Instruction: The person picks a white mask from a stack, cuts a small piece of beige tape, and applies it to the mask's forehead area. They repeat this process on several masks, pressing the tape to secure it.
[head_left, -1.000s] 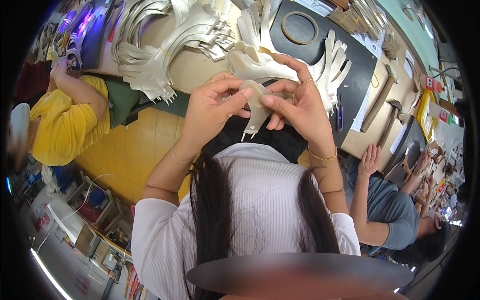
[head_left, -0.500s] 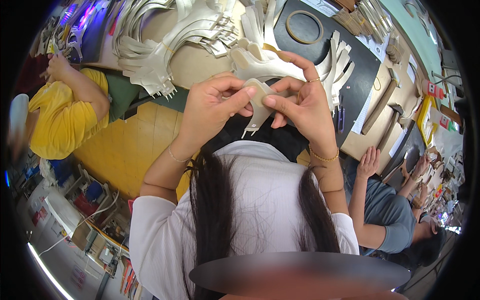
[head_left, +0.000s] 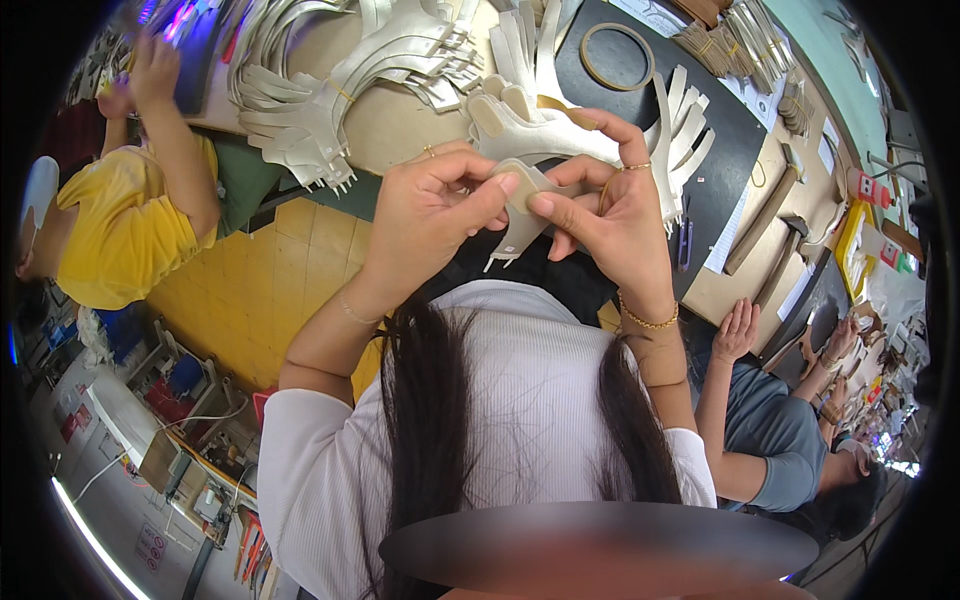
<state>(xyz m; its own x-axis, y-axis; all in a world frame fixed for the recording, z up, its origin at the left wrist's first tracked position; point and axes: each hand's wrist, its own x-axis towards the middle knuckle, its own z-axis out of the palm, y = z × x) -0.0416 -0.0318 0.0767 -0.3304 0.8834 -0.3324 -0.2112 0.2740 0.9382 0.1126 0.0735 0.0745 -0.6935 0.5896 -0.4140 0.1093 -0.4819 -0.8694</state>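
Note:
Between my two hands, in front of my chest, is a pale leather strap piece (head_left: pixel 524 226) with a rounded, beige-backed end at the top and small prongs at the lower end. My left hand (head_left: pixel 430 205) pinches the left edge of the rounded end, thumb on top and fingers curled under it. From the other side, my right hand (head_left: pixel 610 205) grips it between thumb and fingers, its forefinger raised beyond it. Just past my hands lies a stack of silvery-white leather strap pieces (head_left: pixel 540 138), partly hidden by my right fingers.
More bundled leather pieces (head_left: pixel 385 50) lie on the table at the back left. A tape roll (head_left: pixel 617 57), two hammers (head_left: pixel 765 215) and small purple-handled snips (head_left: pixel 685 245) lie to the right. A person in yellow (head_left: pixel 130 225) sits at left, another in grey (head_left: pixel 765 425) at right.
My hands keep their hold on the leather piece, with only slight finger shifts. The person in yellow has raised a hand. The view has shifted slightly.

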